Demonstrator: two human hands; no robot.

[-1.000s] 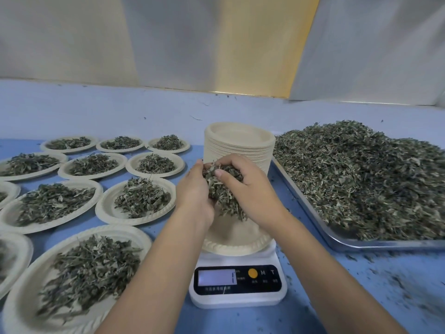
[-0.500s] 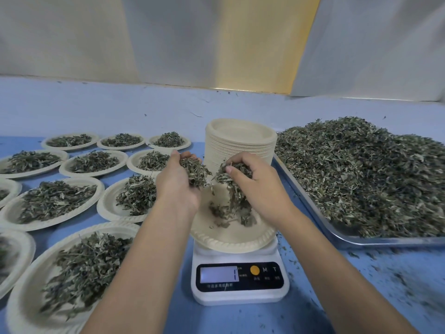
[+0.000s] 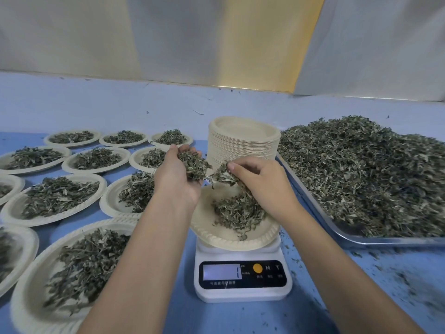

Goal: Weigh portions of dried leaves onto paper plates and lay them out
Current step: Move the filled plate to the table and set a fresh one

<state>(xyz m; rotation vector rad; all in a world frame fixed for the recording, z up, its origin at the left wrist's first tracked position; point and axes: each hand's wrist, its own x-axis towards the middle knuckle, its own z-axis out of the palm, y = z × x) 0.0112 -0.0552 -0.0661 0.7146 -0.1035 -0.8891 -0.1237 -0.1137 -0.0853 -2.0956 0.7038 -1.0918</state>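
A white digital scale stands in front of me with a paper plate on it. A small heap of dried leaves lies in that plate. My left hand hovers over the plate's left side, cupped round a handful of leaves. My right hand is above the plate's right side and pinches a smaller tuft of leaves in its fingertips. A metal tray at the right carries the big pile of loose leaves.
A tall stack of unused paper plates stands just behind the scale. Several filled plates lie in rows over the blue table to the left, the nearest at my left forearm. Leaf crumbs litter the table at the right.
My hands have parted and most of the leaves have dropped from them onto the plate on the scale. The heap there has grown. The scale's display now shows a digit.
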